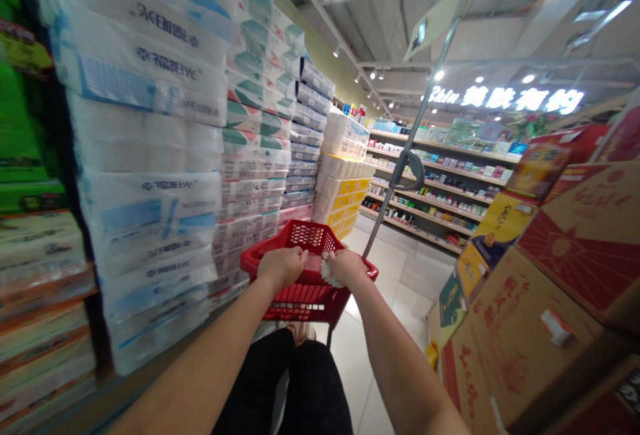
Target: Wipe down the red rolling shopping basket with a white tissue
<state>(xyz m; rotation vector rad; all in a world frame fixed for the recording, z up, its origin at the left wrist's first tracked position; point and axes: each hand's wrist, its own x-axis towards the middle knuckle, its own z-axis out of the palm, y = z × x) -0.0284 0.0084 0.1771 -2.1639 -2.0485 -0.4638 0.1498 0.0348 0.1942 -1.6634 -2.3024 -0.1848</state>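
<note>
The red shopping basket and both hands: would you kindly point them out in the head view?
Red shopping basket (306,236), head view, far mesh wall.
Left hand (282,268), head view, back of hand.
Right hand (347,268), head view, back of hand.

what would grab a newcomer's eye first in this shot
A towering wall of plastic-wrapped toilet roll packs fills the left side, while red-printed cardboard cartons crowd the right. Low in the middle, the left hand and right hand grip a red shopping basket, with stocked shelves beyond.
</note>
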